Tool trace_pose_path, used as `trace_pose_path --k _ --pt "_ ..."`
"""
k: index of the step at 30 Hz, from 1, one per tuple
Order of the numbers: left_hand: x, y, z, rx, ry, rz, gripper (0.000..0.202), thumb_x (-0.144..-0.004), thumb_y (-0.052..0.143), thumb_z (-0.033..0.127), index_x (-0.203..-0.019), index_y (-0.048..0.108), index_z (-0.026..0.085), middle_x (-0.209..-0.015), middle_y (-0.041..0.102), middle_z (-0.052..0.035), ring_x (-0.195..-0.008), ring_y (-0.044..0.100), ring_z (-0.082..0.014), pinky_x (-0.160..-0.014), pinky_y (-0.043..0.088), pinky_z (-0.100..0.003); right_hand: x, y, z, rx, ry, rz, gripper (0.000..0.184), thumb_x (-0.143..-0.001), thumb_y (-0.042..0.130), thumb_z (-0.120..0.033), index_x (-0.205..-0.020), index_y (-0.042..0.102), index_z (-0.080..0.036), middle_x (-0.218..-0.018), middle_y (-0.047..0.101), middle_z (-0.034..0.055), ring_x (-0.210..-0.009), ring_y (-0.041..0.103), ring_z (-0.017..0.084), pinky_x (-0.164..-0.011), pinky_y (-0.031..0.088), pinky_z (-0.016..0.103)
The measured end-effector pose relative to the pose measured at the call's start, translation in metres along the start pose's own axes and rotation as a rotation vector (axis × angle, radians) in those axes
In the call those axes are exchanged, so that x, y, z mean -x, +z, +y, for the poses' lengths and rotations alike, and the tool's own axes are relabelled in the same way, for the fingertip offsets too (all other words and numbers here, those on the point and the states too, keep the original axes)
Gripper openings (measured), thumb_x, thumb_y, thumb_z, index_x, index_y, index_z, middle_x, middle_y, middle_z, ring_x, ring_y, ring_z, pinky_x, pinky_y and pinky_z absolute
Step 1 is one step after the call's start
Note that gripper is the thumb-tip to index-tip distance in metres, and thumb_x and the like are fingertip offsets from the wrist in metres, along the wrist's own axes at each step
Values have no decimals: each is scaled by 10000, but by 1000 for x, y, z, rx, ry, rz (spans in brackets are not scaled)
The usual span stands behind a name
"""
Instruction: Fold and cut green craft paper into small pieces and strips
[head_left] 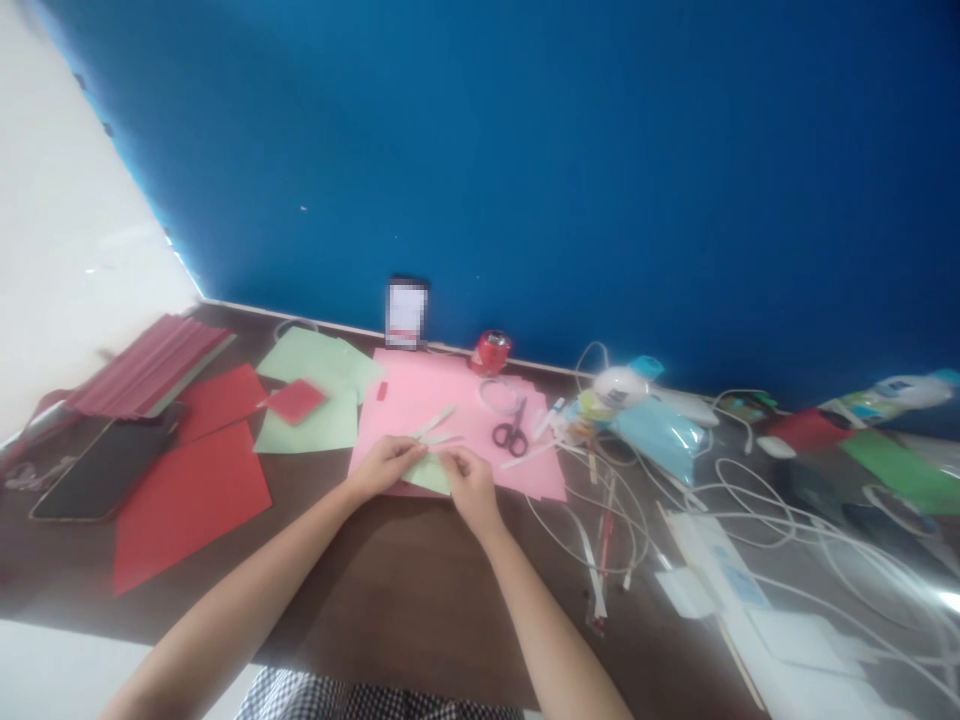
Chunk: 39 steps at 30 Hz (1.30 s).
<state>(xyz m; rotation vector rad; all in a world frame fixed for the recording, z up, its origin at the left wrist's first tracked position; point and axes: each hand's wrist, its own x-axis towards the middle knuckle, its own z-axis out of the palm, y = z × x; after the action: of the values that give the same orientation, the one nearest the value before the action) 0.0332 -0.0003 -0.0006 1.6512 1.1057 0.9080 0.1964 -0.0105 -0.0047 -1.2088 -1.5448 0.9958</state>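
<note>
A small light green paper piece (pixel 429 474) lies between my two hands, over the front edge of a pink paper sheet (pixel 405 390). My left hand (pixel 388 466) pinches its left side near the top, and my right hand (pixel 470 482) pinches the right side. The fingers of both are closed on the paper. Just beyond my fingertips are thin pale paper strips (pixel 437 420). Dark-handled scissors (pixel 512 436) rest on the pink sheet to the right of my right hand.
Red sheets (pixel 199 500), green sheets (pixel 307 428) and a dark tablet-like slab (pixel 105 470) lie on the left. A phone (pixel 406 314) leans on the blue wall beside a red round container (pixel 491 352). White cables (pixel 731 500), a bottle (pixel 621 385) and a white power strip (pixel 712 560) crowd the right.
</note>
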Motion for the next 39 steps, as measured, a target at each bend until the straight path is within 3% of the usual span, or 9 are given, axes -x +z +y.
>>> trace_pose_path --k 9,14,29,35,39 --pt "2 1 2 -41 9 47 343 -784 465 418 -695 607 118 -561 515 14 -496 408 -83 -473 320 -194 3 -1 2 165 -56 37 251 -814 448 -356 -718 568 -157 -627 564 3 -600 529 129 -568 400 221" --pt "5 4 8 -104 75 36 305 -795 463 376 -741 626 124 -633 586 -9 -552 456 -94 -535 357 -199 6 -1 1 195 -106 -30 269 -827 425 -374 -711 544 -163 -608 535 -12 -547 479 106 -524 369 203" --pt "2 0 1 -51 84 14 370 -811 438 391 -621 583 109 -542 459 18 -522 392 -84 -500 312 -196 0 -7 -1 212 -98 -108 290 -822 422 -371 -673 551 -159 -595 517 -7 -565 473 115 -533 367 207" --pt "2 -1 -3 49 27 -59 383 -817 411 419 -645 570 116 -533 439 21 -497 401 -86 -457 331 -190 0 -9 0 217 -88 -92 277 -830 412 -362 -674 533 -167 -592 492 -17 -571 464 116 -530 350 205" --pt "1 -3 -4 -27 89 -35 399 -815 419 411 -559 508 118 -507 364 38 -493 332 -70 -457 286 -186 -1 -8 1 185 -76 -123 282 -831 405 -363 -679 537 -165 -594 493 -15 -571 463 117 -528 355 207"
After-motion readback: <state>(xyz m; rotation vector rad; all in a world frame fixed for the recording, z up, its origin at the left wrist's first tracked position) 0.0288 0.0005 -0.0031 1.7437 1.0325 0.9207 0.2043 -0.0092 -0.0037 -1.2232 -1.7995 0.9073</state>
